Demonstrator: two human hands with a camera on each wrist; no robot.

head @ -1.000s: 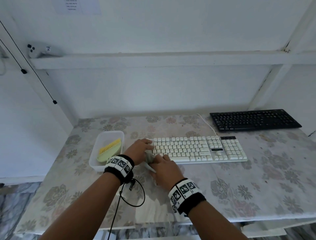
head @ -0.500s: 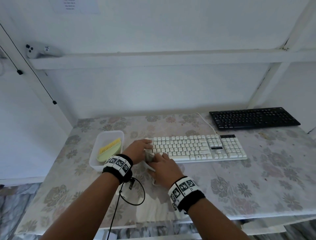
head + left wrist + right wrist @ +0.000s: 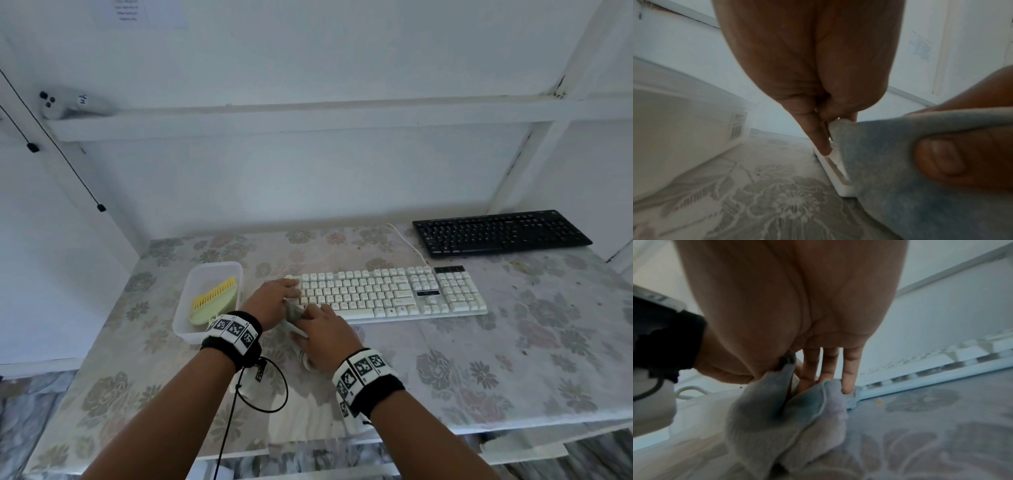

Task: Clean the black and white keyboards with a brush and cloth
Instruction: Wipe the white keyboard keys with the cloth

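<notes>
Brush (image 3: 214, 301) sits in the white tub (image 3: 191, 329), left of centre. Your left hand (image 3: 274, 301) rests straight fingers on the white keyboard's (image 3: 387, 291) left end, holding nothing. Your right hand (image 3: 325, 337) pinches the grey cloth (image 3: 910, 162) against that near-left corner. Black keyboard (image 3: 500, 233) lies upper right on the surface (image 3: 513, 359).

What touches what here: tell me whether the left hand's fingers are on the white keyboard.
Touching. In the left wrist view, a fingertip of the left hand presses on the left end of the white keyboard, with no gap visible between them.
</notes>
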